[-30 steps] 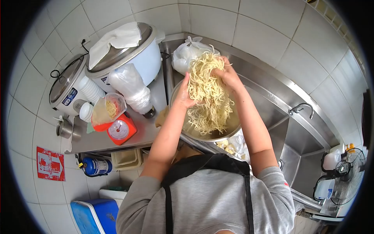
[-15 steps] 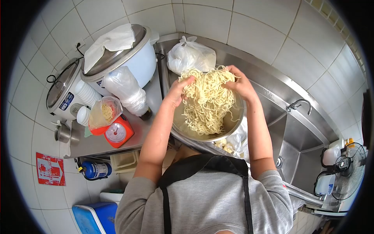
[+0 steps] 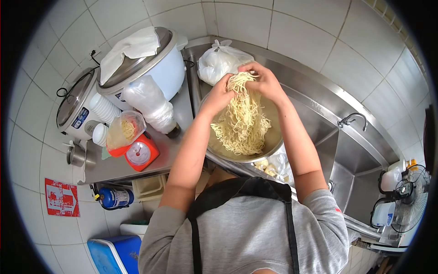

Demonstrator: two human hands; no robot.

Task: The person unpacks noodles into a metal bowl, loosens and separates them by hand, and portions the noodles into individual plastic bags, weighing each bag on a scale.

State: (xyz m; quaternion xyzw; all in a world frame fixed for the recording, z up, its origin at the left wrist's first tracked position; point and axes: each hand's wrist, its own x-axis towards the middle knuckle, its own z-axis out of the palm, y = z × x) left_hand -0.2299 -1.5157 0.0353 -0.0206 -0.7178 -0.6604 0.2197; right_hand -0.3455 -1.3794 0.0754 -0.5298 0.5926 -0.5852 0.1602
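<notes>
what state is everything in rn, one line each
noodles: lifted in both hands, ends hanging down
steel bowl: uncovered
white bag: knotted
large cooker: lid on
white cups: stacked
scale: loaded
tap: no water visible
fan: can't tell

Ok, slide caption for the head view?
Two bare hands lift a clump of pale yellow noodles over a round silver metal bowl, strands hanging into it.
</notes>
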